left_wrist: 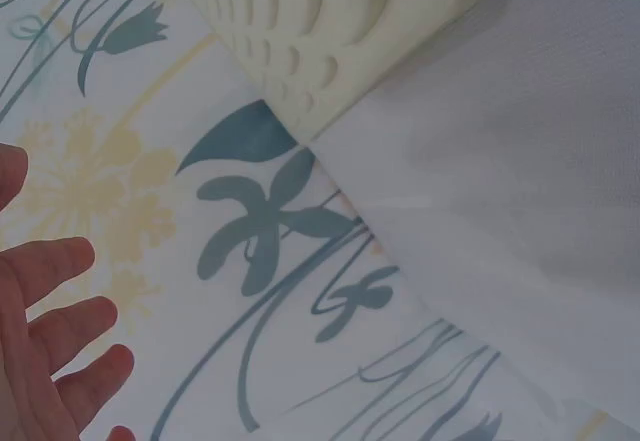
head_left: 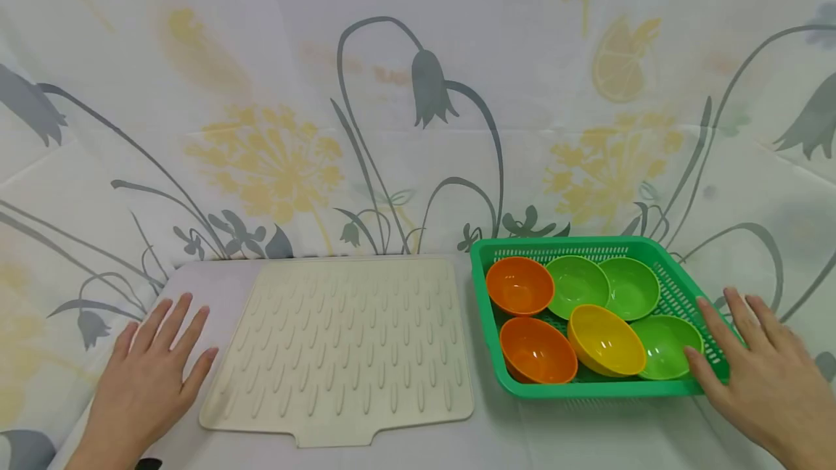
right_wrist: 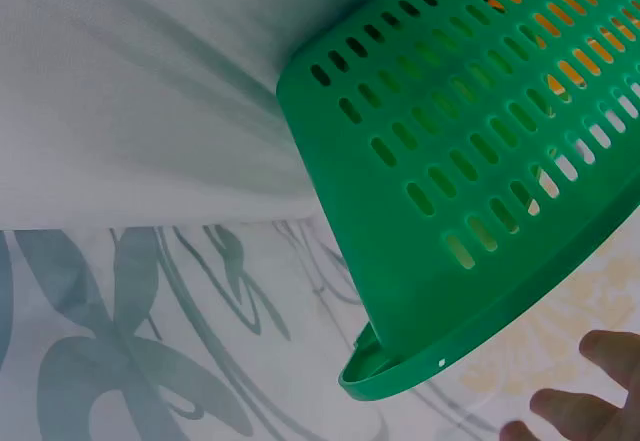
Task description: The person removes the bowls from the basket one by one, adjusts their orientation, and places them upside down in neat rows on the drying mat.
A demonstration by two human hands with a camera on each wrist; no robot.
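My left hand is held with spread fingers beside the left edge of a cream ridged draining mat, holding nothing. At the right, a green perforated basket contains two orange bowls, a yellow bowl and three light green bowls. The yellow bowl sits tilted among the others. Near the basket's right side is my right hand, fingers spread and without anything in it. In the right wrist view, its fingertips appear apart from the basket wall.
A white tablecloth covers the table under mat and basket. Behind them hangs a white curtain printed with grey and yellow flowers. The mat's short tab points toward the front edge. Something small and black shows by the left wrist.
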